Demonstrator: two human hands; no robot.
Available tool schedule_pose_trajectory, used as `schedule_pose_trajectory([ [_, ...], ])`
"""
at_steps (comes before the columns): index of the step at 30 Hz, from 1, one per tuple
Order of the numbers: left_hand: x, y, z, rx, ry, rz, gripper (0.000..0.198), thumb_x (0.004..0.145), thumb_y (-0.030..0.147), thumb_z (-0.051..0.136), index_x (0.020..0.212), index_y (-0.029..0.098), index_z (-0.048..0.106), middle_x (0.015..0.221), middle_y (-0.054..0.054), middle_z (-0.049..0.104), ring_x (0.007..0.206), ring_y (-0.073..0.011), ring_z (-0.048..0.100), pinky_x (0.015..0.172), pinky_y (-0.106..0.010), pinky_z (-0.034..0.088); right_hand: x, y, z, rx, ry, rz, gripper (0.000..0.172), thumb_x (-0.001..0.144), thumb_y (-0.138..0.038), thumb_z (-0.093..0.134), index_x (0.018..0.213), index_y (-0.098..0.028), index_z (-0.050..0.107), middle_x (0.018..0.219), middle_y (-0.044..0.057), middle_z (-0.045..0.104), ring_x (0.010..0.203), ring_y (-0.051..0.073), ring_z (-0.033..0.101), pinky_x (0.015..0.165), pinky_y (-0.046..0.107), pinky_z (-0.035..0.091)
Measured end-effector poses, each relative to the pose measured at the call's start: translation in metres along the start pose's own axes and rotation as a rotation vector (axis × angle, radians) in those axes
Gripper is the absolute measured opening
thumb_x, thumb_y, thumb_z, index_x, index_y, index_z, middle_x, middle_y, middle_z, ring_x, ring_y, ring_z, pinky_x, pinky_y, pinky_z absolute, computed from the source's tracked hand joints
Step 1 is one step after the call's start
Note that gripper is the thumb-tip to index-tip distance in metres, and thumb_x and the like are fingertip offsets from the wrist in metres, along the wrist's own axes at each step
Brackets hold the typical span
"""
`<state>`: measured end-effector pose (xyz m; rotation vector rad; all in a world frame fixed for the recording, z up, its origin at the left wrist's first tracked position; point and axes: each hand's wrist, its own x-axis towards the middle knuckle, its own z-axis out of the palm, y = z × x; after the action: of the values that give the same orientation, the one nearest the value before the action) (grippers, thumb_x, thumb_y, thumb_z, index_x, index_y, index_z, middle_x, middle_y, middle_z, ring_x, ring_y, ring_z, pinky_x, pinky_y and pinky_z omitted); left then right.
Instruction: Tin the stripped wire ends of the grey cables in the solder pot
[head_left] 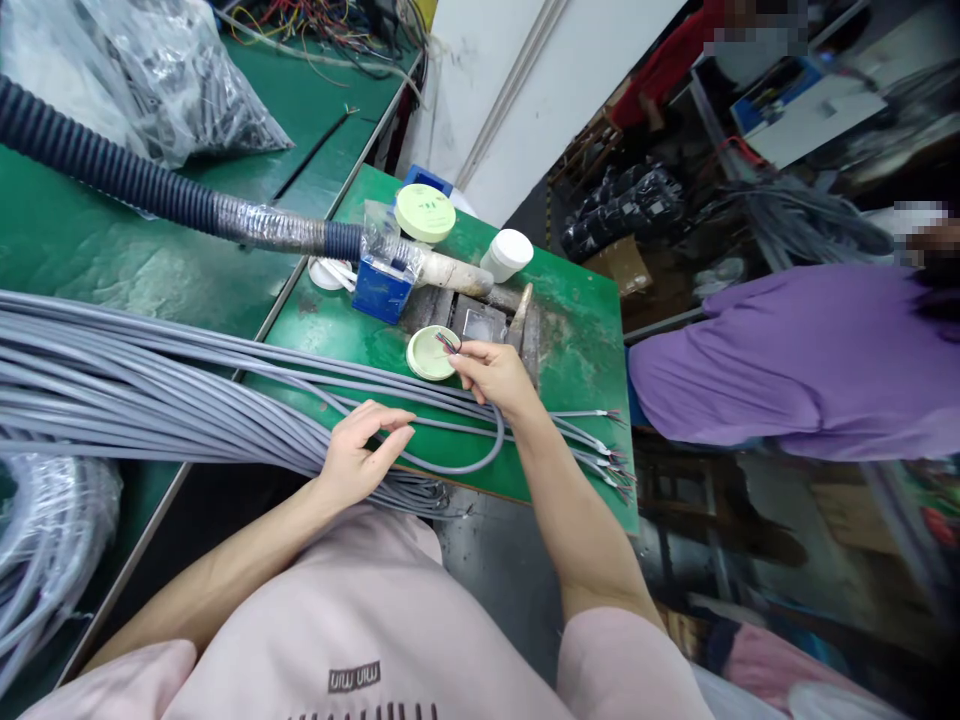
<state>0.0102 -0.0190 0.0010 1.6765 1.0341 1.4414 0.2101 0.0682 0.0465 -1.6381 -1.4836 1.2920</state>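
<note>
My right hand (491, 378) pinches the stripped end of a grey cable (495, 445), whose thin coloured wires (448, 343) point over a shallow pale-green lid (424, 358). From that grip the cable loops down and back to the left. My left hand (369, 447) holds nothing, with thumb and fingers apart, beside the thick bundle of grey cables (187, 385). Several other cable ends with bared coloured wires (616, 465) lie at the right edge of the green table. Just behind the lid sits a small metal solder pot (482, 322).
A ribbed black hose (150, 180) ends in a taped nozzle (457, 273) over the pot, beside a blue block (381, 290). Behind stand a round pale-green tub (425, 212) and a white jar (508, 255). A person in a purple shirt (795, 360) is at the right.
</note>
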Motion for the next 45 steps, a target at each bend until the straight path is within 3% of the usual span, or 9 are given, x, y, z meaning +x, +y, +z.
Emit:
schedule_pose_trajectory([
  [8, 0.000, -0.003, -0.002, 0.000, -0.009, -0.008, 0.009, 0.084, 0.017, 0.062, 0.090, 0.017, 0.068, 0.073, -0.002, 0.067, 0.067, -0.0123, 0.059, 0.064, -0.025, 0.047, 0.002, 0.000, -0.005, -0.050, 0.039, -0.025, 0.034, 0.072, -0.037, 0.066, 0.095, -0.013, 0.072, 0.044, -0.006, 0.052, 0.029, 0.005, 0.038, 0.029, 0.017, 0.024],
  [14, -0.001, -0.004, -0.003, -0.021, -0.020, -0.040, 0.010, 0.084, 0.017, 0.061, 0.092, 0.017, 0.068, 0.073, -0.002, 0.066, 0.068, -0.0130, 0.059, 0.065, -0.026, 0.047, 0.007, 0.001, -0.037, -0.011, 0.309, -0.098, 0.035, 0.069, -0.036, 0.068, 0.094, -0.012, 0.071, 0.044, -0.005, 0.053, 0.028, 0.005, 0.038, 0.028, 0.017, 0.024],
  [17, -0.001, -0.005, -0.003, -0.023, -0.023, -0.052, 0.011, 0.084, 0.019, 0.061, 0.091, 0.017, 0.069, 0.072, -0.003, 0.066, 0.068, -0.0137, 0.059, 0.066, -0.027, 0.047, 0.023, 0.013, -0.050, -0.023, 0.373, -0.073, 0.032, 0.066, -0.035, 0.068, 0.088, -0.012, 0.071, 0.043, -0.006, 0.052, 0.028, 0.005, 0.038, 0.027, 0.017, 0.023],
  [25, -0.001, -0.005, -0.004, -0.021, -0.051, -0.072, 0.013, 0.085, 0.020, 0.059, 0.092, 0.017, 0.069, 0.074, -0.004, 0.068, 0.070, -0.0146, 0.060, 0.067, -0.028, 0.048, 0.042, 0.027, -0.051, -0.064, 0.367, 0.014, 0.023, 0.065, -0.032, 0.066, 0.077, -0.012, 0.068, 0.041, -0.006, 0.050, 0.028, 0.005, 0.036, 0.029, 0.018, 0.023],
  [35, -0.001, -0.007, -0.004, -0.028, -0.058, -0.084, 0.013, 0.085, 0.021, 0.059, 0.092, 0.017, 0.069, 0.074, -0.004, 0.068, 0.070, -0.0150, 0.059, 0.067, -0.029, 0.047, 0.046, 0.033, -0.052, -0.059, 0.359, 0.045, 0.027, 0.064, -0.034, 0.069, 0.079, -0.011, 0.068, 0.040, -0.006, 0.050, 0.027, 0.005, 0.036, 0.029, 0.018, 0.023],
  [38, -0.001, -0.007, -0.004, -0.040, -0.046, -0.076, 0.012, 0.084, 0.019, 0.060, 0.092, 0.017, 0.069, 0.073, -0.004, 0.067, 0.070, -0.0142, 0.059, 0.068, -0.028, 0.047, 0.030, 0.021, -0.050, -0.024, 0.329, -0.006, 0.039, 0.066, -0.034, 0.069, 0.097, -0.010, 0.067, 0.042, -0.007, 0.052, 0.028, 0.006, 0.037, 0.029, 0.018, 0.024],
  [41, 0.000, -0.005, -0.003, -0.080, -0.018, -0.114, 0.010, 0.082, 0.020, 0.063, 0.088, 0.017, 0.071, 0.071, -0.003, 0.066, 0.068, -0.0137, 0.059, 0.067, -0.027, 0.047, -0.006, -0.004, -0.040, 0.007, 0.235, -0.070, 0.059, 0.069, -0.035, 0.069, 0.123, -0.014, 0.055, 0.049, -0.007, 0.058, 0.030, 0.007, 0.041, 0.032, 0.019, 0.028],
  [45, 0.005, 0.004, 0.001, -0.262, 0.003, -0.334, 0.012, 0.079, 0.027, 0.067, 0.085, 0.017, 0.072, 0.074, -0.004, 0.068, 0.069, -0.0146, 0.061, 0.067, -0.027, 0.049, -0.064, -0.030, -0.010, -0.057, 0.159, -0.082, 0.046, 0.072, -0.034, 0.069, 0.114, -0.019, 0.057, 0.053, -0.007, 0.060, 0.034, 0.008, 0.044, 0.037, 0.021, 0.035],
])
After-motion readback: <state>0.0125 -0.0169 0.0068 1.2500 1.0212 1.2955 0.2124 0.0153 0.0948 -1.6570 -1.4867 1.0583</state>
